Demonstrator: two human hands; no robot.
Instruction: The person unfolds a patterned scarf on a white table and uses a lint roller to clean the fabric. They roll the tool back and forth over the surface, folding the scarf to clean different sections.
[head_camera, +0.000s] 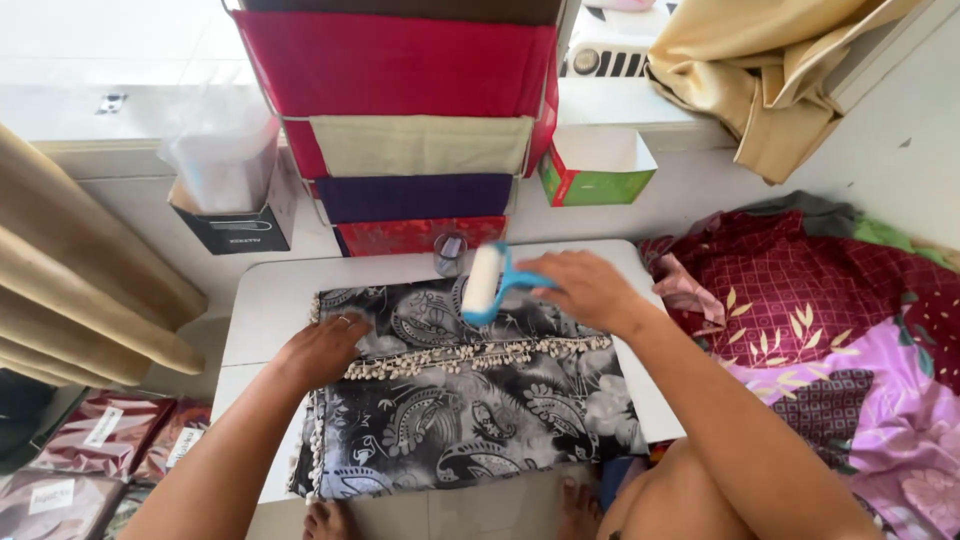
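Left hand (322, 350): pressed flat, fingers spread, on the left part of the black-and-white patterned cloth (470, 410), at about 9 o'clock from the cloth's middle; a ring shows on one finger.
Right hand (585, 288): closed around the blue handle of the lint roller (485, 283), at about 1 o'clock from the cloth's middle.
Lint roller: white drum, blue frame, resting on the cloth's upper edge, tilted slightly.
Patterned cloth: folded, spread over the white table (270, 300), its pale fringe trim (470, 355) running across from 9 to 3 o'clock; the lower edge hangs off the near side of the table.
At 12 o'clock: a rack of folded fabrics (410, 110) in red, beige, purple and red print.
At 10 o'clock: a dark box with clear plastic bags (225, 190).
At 1 o'clock: a green and red open box (597, 165).
At 3 o'clock: a heap of maroon and pink cloths (830, 320).
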